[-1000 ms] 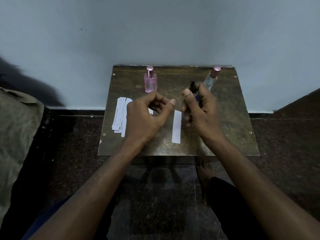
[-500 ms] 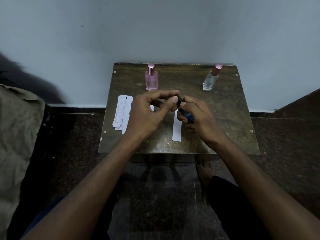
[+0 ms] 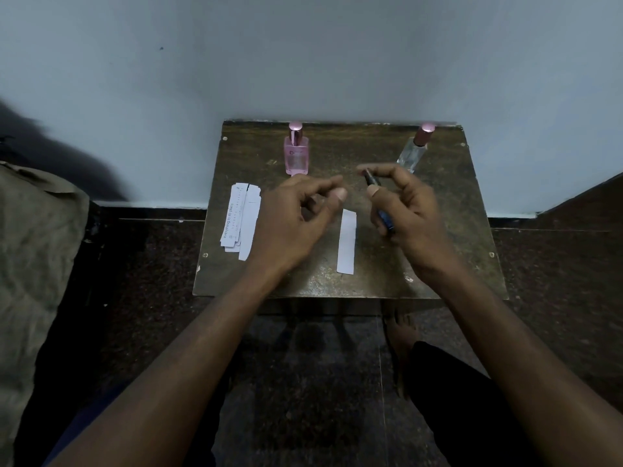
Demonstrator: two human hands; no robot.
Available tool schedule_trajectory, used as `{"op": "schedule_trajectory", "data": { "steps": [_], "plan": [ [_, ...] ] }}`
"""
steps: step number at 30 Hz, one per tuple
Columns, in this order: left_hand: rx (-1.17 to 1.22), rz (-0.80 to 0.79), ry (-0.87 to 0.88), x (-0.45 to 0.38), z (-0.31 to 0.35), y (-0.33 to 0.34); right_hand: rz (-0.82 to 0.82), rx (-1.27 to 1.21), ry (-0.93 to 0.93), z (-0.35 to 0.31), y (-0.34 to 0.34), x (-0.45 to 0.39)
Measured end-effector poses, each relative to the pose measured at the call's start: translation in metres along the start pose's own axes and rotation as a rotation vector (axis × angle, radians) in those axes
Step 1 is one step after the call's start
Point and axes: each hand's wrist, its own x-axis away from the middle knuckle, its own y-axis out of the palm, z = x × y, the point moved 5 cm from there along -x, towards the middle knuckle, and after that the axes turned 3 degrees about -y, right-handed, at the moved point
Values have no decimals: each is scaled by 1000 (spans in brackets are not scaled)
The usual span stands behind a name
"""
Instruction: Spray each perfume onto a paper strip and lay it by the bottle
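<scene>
Holding a slim dark spray vial (image 3: pixel 380 200) tilted, the right hand (image 3: pixel 409 210) wraps it, probably to aim at the paper strip (image 3: pixel 347 241) lying on the tabletop (image 3: pixel 448 264). The left hand (image 3: pixel 296 217) hovers beside, fingers curled; whether it pinches something I cannot tell.

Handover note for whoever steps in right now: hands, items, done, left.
Right hand grips a small dark blue spray bottle above the table.
Left hand hovers with curled fingers; whether it holds anything is unclear.
Pink bottle and clear bottle stand at the back.
One blank paper strip lies mid-table; the spare strip stack is left.
Done: no strip visibly lies beside either bottle.
Left: spraying, then placing strips by bottles.
</scene>
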Motion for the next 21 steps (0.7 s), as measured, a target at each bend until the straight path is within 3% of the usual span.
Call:
{"op": "schedule_trajectory", "data": {
  "steps": [4,9,21],
  "plan": [
    [-354,-119,72,5,2,14,120,-34,7,0,-5,1],
    [-556,-218,82,8,1,32,185,-29,24,-1,-6,3],
    [-598,-246,40,8,2,41,279,-87,141,1,-17,7]
  ]
}}
